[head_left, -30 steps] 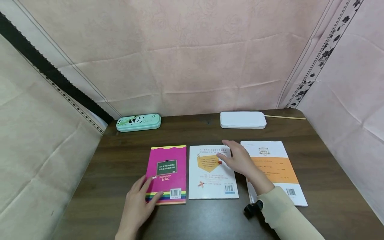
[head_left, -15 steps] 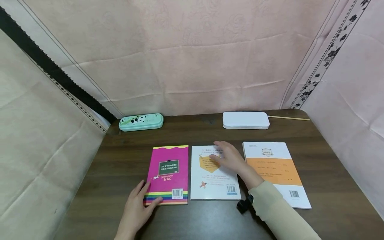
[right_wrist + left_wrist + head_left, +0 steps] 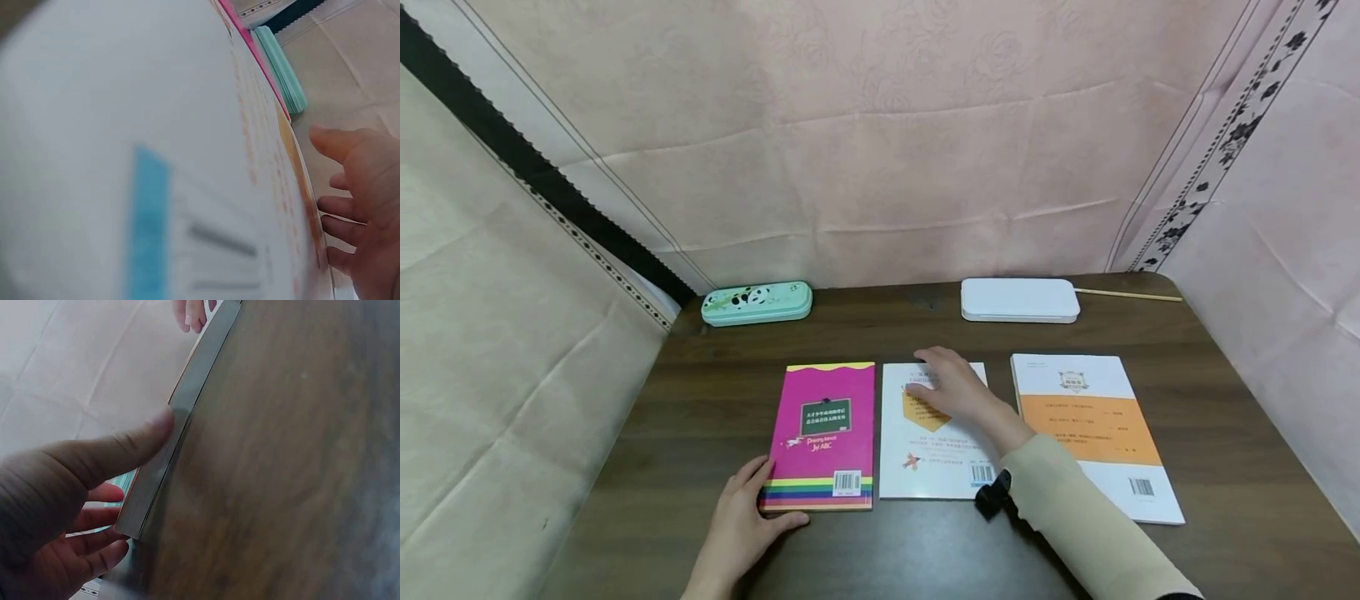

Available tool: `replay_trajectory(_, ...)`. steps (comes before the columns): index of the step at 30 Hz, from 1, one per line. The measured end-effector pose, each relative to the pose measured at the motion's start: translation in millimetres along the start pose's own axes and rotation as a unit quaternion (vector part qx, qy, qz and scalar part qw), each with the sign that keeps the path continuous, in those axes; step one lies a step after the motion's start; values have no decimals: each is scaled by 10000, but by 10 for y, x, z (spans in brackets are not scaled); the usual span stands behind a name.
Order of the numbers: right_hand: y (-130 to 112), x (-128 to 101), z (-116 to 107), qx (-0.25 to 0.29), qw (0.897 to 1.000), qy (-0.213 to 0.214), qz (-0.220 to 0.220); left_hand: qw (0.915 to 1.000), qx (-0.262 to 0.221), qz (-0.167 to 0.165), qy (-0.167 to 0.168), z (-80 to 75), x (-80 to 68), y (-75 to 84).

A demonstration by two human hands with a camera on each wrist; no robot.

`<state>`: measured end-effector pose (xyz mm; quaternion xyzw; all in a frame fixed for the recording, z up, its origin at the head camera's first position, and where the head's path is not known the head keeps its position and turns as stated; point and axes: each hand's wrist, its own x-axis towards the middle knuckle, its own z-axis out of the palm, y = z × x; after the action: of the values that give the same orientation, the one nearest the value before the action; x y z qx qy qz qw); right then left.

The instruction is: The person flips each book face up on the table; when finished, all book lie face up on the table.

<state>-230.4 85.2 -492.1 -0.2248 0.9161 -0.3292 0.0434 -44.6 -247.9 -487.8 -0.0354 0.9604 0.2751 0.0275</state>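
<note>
Three books lie side by side on the table. The pink book [image 3: 859, 448] is on the left, a white book [image 3: 940, 475] with a yellow label is in the middle, and a white-and-orange book [image 3: 1086, 425] is on the right. My left hand [image 3: 737, 515] is at the pink book's near-left corner, its thumb touching the near page edge and its fingers along the left side, as the left wrist view also shows. My right hand [image 3: 951, 387] is over the upper part of the white book, fingers extended and spread, hiding some print.
At the back left stands a mint-green pencil case [image 3: 756, 304] with pandas on it. A white case [image 3: 1020, 300] sits at the back right, with a thin stick [image 3: 1129, 295] beside it. Pale cloth [image 3: 880, 167] surrounds the brown table [image 3: 820, 558].
My right hand has moved left across the white book. My left hand has drawn slightly off the pink book's cover to its corner. The view has shifted slightly.
</note>
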Motion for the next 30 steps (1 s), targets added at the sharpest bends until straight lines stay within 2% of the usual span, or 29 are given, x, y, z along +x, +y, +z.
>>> replay_trajectory(6, -52, 114, 50, -363, 9980, -480, -195, 9999, -107, 11, 61, 20, 8, 12)
replay_trajectory(10, -80, 160, 96, -329, 9971, -626, -265, 9998, -135, 0, 109, 30, 8, 12)
replay_trajectory(21, -223, 310, 224, -613, 9931, -891, -455, 9990, -385, -28, 246, 64, -15, 6)
replay_trajectory(25, -284, 347, 259, -579, 9923, -946, -554, 9980, -463, 45, 436, 62, -28, -23)
replay_trajectory(30, -332, 387, 287, -417, 9918, -1016, -656, 9976, -478, -52, 505, 42, -31, -22)
